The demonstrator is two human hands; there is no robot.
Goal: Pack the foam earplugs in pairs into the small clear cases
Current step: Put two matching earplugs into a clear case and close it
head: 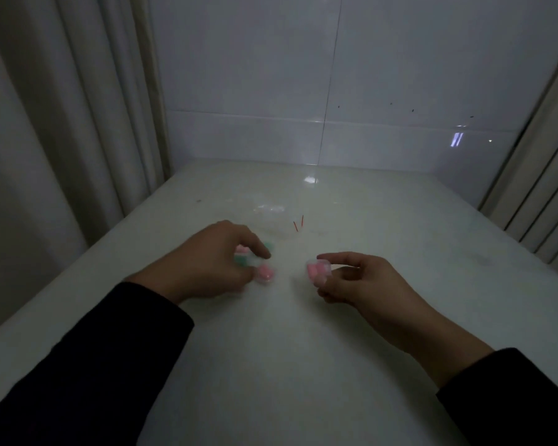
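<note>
pink foam shows through the small clear case point(318, 271) i pinch in my right hand point(361, 281) at centre frame — one pair packed, i judge. left hand point(207, 262) curls over loose pink and green earplugs point(264, 273), grip unclear. beyond, a clear bag point(271, 217) on the glossy white table point(400, 220), tiled wall point(400, 75), curtains point(62, 107) flanking.

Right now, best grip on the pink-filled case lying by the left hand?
Probably pinch the pink-filled case across its two side walls, coming from above-right: it seems to lie flat on the table, and the left hand crowds its left side.
</note>
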